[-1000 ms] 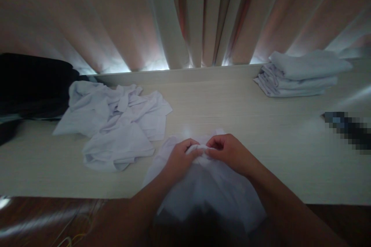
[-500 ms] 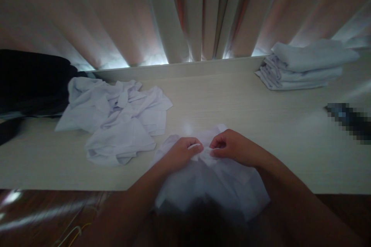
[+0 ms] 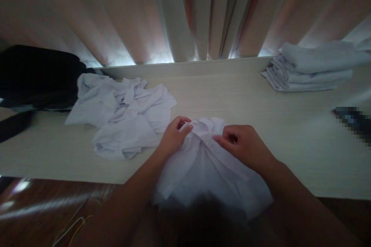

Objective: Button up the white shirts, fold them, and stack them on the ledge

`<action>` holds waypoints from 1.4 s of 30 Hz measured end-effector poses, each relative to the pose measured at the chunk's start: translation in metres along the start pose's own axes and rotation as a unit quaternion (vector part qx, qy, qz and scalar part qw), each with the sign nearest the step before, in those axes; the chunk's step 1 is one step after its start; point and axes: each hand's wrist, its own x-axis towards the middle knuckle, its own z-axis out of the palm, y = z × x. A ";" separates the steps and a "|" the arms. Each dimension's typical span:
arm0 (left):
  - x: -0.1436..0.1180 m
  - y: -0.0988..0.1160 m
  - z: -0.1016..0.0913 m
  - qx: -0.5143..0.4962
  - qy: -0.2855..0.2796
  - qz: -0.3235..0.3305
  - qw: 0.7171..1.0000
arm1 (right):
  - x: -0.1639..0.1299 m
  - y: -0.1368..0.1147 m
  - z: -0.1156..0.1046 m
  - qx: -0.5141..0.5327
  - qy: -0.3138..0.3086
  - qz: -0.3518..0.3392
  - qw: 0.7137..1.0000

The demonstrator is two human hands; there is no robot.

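A white shirt (image 3: pixel 203 166) hangs over the near edge of the table, with what looks like its collar uppermost. My left hand (image 3: pixel 174 136) pinches the cloth at the left of the collar between thumb and fingers. On the other side, my right hand (image 3: pixel 245 142) is closed, thumb and curled fingers gripping the shirt's right edge. Folds run down from between the two hands. The shirt's lower part is dark and partly hidden at the bottom of the view.
Left of the shirt lies a crumpled heap of white clothes (image 3: pixel 124 115), beside a black bag-like bundle (image 3: pixel 40 75). A folded white stack (image 3: pixel 315 65) sits back right, near a pixelated dark object (image 3: pixel 353 121). Curtains (image 3: pixel 139 15) hang behind the table (image 3: pixel 220 96). Cables (image 3: pixel 75 225) lie lower left.
My hands have moved apart, the left one up and leftward, the right one slightly rightward. The collar area between them has opened out. The view has shifted slightly.
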 end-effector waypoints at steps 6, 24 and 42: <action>-0.031 0.036 -0.017 0.165 0.105 0.080 0.977 | -0.005 0.012 0.031 -0.152 -0.153 0.003 0.976; -0.037 -0.010 0.041 0.334 -0.135 -0.030 0.932 | 0.014 0.021 0.072 -0.191 -0.113 0.105 0.969; -0.038 0.036 0.019 -0.215 -0.044 -0.137 0.966 | 0.007 0.003 0.051 0.327 -0.016 0.083 0.941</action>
